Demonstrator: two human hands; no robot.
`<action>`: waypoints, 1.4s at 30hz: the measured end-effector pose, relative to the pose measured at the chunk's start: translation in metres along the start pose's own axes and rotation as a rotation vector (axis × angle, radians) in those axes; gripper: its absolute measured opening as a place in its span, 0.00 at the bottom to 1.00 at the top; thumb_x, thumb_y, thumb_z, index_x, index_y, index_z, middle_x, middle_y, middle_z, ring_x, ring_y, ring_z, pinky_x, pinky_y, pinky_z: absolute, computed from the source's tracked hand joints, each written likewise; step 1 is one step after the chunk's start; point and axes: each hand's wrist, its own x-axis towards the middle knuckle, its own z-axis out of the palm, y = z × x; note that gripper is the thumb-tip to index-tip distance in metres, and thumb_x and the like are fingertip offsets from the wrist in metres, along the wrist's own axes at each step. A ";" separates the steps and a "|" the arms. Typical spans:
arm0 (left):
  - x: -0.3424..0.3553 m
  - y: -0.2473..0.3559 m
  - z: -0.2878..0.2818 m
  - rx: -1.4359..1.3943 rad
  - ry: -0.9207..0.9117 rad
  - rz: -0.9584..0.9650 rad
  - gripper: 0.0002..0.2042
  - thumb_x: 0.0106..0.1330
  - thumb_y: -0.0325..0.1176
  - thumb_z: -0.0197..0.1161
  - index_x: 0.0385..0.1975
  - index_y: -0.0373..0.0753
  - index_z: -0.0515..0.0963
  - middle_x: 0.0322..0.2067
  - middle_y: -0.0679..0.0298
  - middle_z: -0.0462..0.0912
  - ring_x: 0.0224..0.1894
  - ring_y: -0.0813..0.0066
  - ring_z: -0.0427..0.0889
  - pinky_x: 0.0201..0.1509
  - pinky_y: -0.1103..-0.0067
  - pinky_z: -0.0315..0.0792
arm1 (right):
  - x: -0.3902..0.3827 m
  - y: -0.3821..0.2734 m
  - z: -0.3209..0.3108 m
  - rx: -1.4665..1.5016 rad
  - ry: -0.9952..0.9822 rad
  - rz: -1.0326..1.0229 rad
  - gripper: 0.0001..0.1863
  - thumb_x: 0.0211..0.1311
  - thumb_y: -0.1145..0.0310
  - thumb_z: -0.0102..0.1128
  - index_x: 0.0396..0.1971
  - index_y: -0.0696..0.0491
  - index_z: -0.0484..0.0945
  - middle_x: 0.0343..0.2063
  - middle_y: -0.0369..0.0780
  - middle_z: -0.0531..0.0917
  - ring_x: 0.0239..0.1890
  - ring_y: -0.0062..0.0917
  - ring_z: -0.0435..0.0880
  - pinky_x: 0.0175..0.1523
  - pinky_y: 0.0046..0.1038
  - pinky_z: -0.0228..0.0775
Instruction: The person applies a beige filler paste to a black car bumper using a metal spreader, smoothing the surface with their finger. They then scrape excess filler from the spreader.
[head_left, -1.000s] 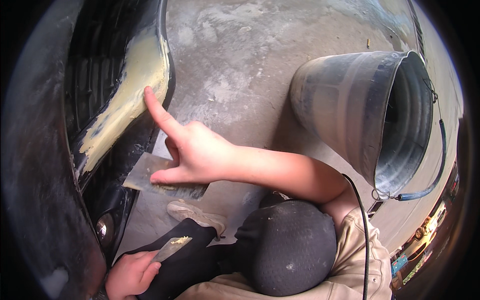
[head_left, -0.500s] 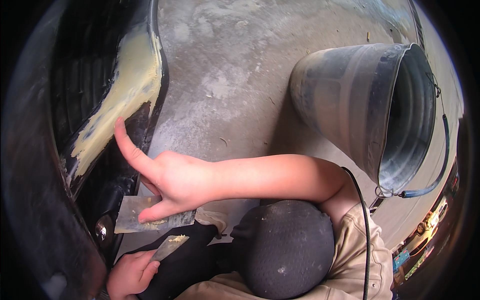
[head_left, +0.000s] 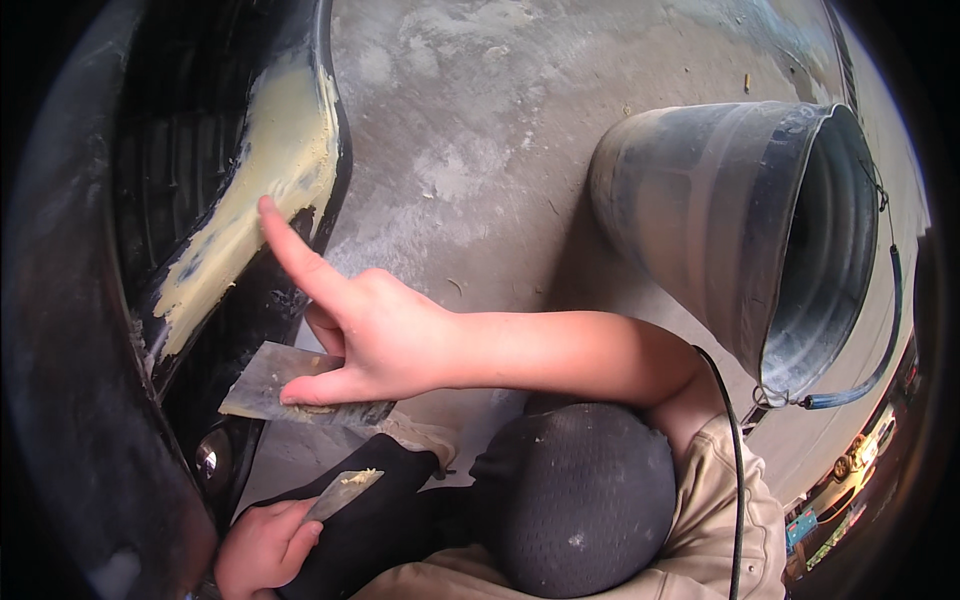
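Note:
Pale yellow body filler (head_left: 285,130) is spread over a curved black panel edge (head_left: 342,160) at the upper left, with dark patches showing through. My right hand (head_left: 385,335) pinches a rectangular metal filler plate (head_left: 262,385) between thumb and curled fingers. Its index finger is stretched out, the tip touching or just over the filler. A smear of filler sits on the plate by the thumb. Low at the left, my left hand (head_left: 262,550) is closed around a small metal spreader (head_left: 343,494) with a bit of filler on its end. Its gripped part is hidden by the fingers.
A dented metal bucket (head_left: 700,200) lies on its side on the stained concrete floor (head_left: 450,110), its mouth facing right. My dark-clad knee (head_left: 590,500) rises below my right forearm. A black cable (head_left: 738,480) runs along my right sleeve.
My right index finger has moved up along the filler, and the plate has risen and tilted with that hand. The left hand keeps its place. The whole view has shifted slightly.

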 end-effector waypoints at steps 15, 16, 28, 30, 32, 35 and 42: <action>-0.002 -0.002 0.002 -0.001 0.048 -0.001 0.10 0.70 0.34 0.57 0.29 0.35 0.78 0.22 0.56 0.80 0.23 0.57 0.83 0.29 0.69 0.73 | -0.009 0.013 -0.024 -0.135 0.232 0.097 0.68 0.53 0.62 0.76 0.79 0.53 0.27 0.17 0.44 0.81 0.21 0.39 0.84 0.33 0.34 0.79; -0.002 -0.003 0.002 0.004 0.048 -0.009 0.10 0.70 0.34 0.57 0.29 0.35 0.78 0.22 0.56 0.79 0.23 0.58 0.83 0.28 0.70 0.73 | -0.006 0.015 -0.031 -0.170 0.268 0.041 0.69 0.53 0.63 0.79 0.79 0.52 0.28 0.12 0.36 0.77 0.16 0.26 0.79 0.29 0.25 0.73; -0.002 -0.003 -0.001 0.033 0.037 0.022 0.09 0.69 0.33 0.57 0.29 0.36 0.78 0.21 0.58 0.79 0.23 0.60 0.82 0.28 0.70 0.73 | -0.019 0.021 -0.012 -0.436 -0.383 -0.001 0.59 0.54 0.58 0.75 0.80 0.45 0.43 0.17 0.46 0.80 0.23 0.43 0.84 0.34 0.39 0.79; -0.003 -0.004 0.001 0.020 0.034 0.023 0.09 0.69 0.32 0.57 0.29 0.36 0.78 0.21 0.57 0.79 0.23 0.59 0.82 0.28 0.70 0.73 | -0.021 0.017 -0.020 -0.290 -0.137 -0.052 0.60 0.53 0.59 0.75 0.80 0.45 0.42 0.17 0.45 0.80 0.22 0.41 0.85 0.34 0.38 0.79; -0.005 -0.004 0.002 -0.010 0.028 0.013 0.08 0.69 0.32 0.56 0.29 0.36 0.78 0.22 0.57 0.79 0.23 0.59 0.82 0.29 0.70 0.73 | -0.019 0.011 -0.038 -0.243 0.063 -0.021 0.63 0.53 0.58 0.80 0.81 0.46 0.41 0.13 0.37 0.77 0.16 0.24 0.79 0.28 0.28 0.74; -0.005 -0.004 0.005 -0.020 0.073 0.015 0.08 0.68 0.31 0.56 0.29 0.35 0.78 0.21 0.57 0.79 0.23 0.58 0.82 0.28 0.70 0.73 | -0.010 0.000 -0.071 -0.352 0.224 0.011 0.66 0.52 0.58 0.81 0.80 0.50 0.37 0.13 0.38 0.77 0.14 0.25 0.75 0.29 0.24 0.71; -0.002 -0.002 0.000 -0.019 0.032 0.008 0.08 0.68 0.31 0.57 0.28 0.35 0.77 0.21 0.56 0.79 0.23 0.59 0.82 0.28 0.70 0.72 | 0.003 -0.019 -0.085 -0.547 0.051 0.117 0.64 0.50 0.62 0.80 0.79 0.53 0.41 0.18 0.47 0.81 0.22 0.42 0.83 0.36 0.37 0.76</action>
